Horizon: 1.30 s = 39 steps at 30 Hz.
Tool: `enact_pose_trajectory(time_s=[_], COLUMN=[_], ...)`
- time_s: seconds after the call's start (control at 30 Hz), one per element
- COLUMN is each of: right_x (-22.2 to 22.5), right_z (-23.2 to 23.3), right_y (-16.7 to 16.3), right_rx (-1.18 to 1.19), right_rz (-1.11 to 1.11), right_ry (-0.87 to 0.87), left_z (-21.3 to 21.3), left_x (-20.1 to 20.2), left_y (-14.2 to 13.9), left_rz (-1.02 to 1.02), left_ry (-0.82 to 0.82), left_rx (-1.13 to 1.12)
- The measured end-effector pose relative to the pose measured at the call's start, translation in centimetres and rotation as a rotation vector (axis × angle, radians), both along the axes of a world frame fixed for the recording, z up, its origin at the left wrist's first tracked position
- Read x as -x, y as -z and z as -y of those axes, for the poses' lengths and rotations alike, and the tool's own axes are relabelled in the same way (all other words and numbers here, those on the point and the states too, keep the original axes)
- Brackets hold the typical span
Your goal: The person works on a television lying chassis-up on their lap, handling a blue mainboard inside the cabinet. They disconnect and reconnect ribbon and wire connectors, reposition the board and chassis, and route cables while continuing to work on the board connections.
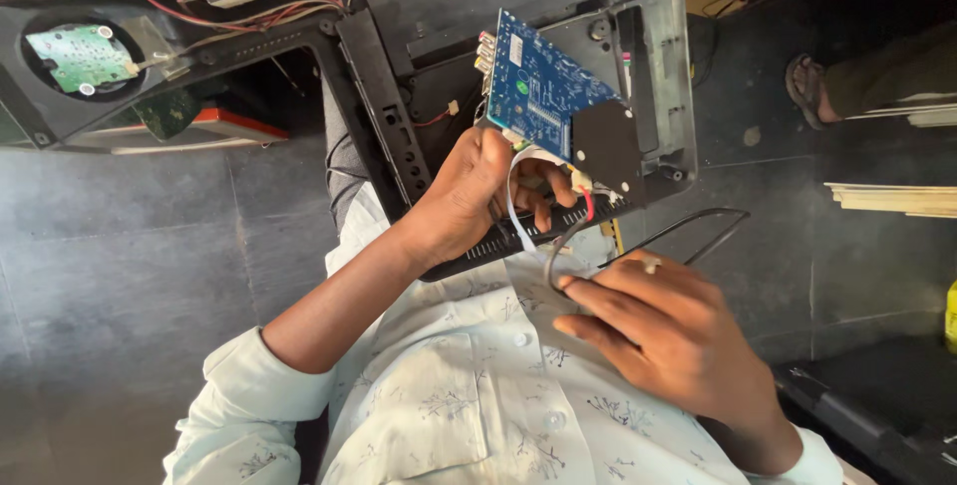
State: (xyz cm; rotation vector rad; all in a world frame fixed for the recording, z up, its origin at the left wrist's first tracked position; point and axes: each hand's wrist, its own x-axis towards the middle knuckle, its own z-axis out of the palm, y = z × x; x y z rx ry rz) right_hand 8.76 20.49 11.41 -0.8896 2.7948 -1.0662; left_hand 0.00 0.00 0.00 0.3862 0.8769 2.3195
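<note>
Nearest the camera: pale printed shirt (469, 405), then the right hand (678, 330) low at right, fingers pinched on a thin black cable (638, 241) that loops up & right before running back toward the board. Grip looks light, fingertips only.

Just above, the left hand (474, 196) is closed around the lower corner of a blue circuit board (543, 86), holding it tilted up off the black plastic casing (419, 126) resting on the lap. A white flat ribbon (518, 221) droops from the board past the left fingers; red wire (588, 208) sits at the same corner, next to a black square plate (606, 146) w/ small screws.

Risks, as I judge them:
- Pull on the black cable w/ board held by one corner → connector or solder joint could tear.
- Ribbon caught under the left fingers → could kink or rip out.
- Bare fingers on the board face → static or smudges.
- Casing only balanced on the lap → may slide off.

Farther: green round board (82, 56) in a black housing top left, red wires (199, 16) trailing; another person's sandalled foot (809, 86) top right on the dark tile floor (120, 246).
</note>
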Motion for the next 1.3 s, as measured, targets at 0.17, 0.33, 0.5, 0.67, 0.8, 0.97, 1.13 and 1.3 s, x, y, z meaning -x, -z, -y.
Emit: enact_pose_trajectory(time_s=[0.17,0.33,0.5,0.67,0.8,0.97,1.13,1.3], right_x=[-0.2,0.0,-0.2,0.9,1.3,1.6,1.9,2.2], right_z=[2.3,0.8,-2.5,-2.9,-2.2,-2.7,-3.2,-2.9], right_y=[1.1,2.5,3.3,5.5,6.7,7.4,6.3,5.4], right_rx=[-0.124,-0.018,0.588,1.121,1.229,1.275,1.309,1.391], right_rz=[0.027,0.292,0.696,0.814,0.845,0.786,0.641,0.582], right_ry=[-0.008,0.212,0.345,0.426,0.462,0.5,0.546,0.495], left_z=[-0.3,0.1,0.9,1.8,2.6,2.9,4.5,6.6], left_x=[-0.5,-1.0,-1.1,-1.0,-0.8,-0.5,-0.3,-1.8], left_y=[0.4,0.0,0.0,0.1,0.0,-0.8,-2.2,-3.7], left_rz=[0.169,0.198,0.14,0.088,0.077,0.152,-0.061,-0.202], left_ry=[-0.031,-0.042,-0.03,0.049,0.1,0.108,-0.064,-0.063], left_rx=[0.066,-0.001,-0.066,-0.041,0.009,0.046,0.208,0.489])
